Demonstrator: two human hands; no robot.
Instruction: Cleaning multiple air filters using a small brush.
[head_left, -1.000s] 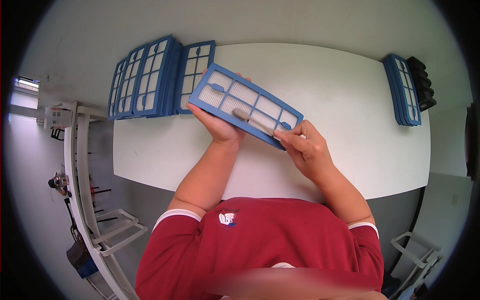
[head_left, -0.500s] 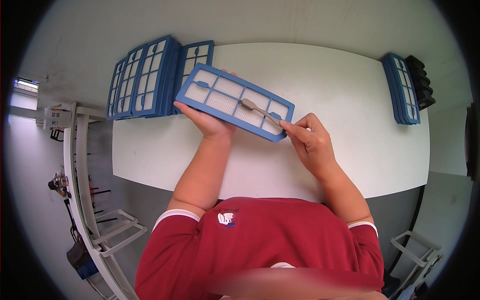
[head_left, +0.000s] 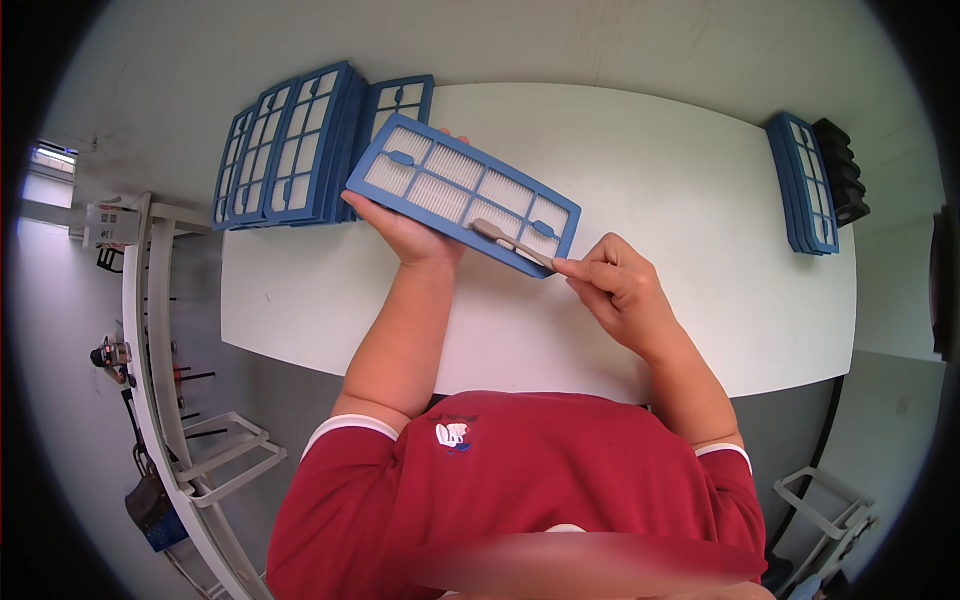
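The left hand (head_left: 415, 235) supports a rectangular blue plastic-framed filter panel with white pleated cells (head_left: 462, 192) from below, above the white rectangular tabletop (head_left: 700, 200). The left grip is closed around the panel's near long edge, thumb on the near side and fingertips showing past the far edge. The panel is tilted, its left end farther from the person than its right end.

The right hand (head_left: 620, 290) holds a slim grey flat tool (head_left: 510, 243) by one end. The right grip is pressed together, pinching the tool between thumb and forefinger. The tool's far end rests on the panel face near the right end of the frame.

A row of matching blue-framed filter panels (head_left: 295, 145) stands on edge at the far left corner of the tabletop, just beside the held panel. A second stack of blue-framed panels (head_left: 803, 182) stands at the far right edge, next to a black ribbed object (head_left: 840, 170). A white metal rack (head_left: 160, 400) stands to the person's left.
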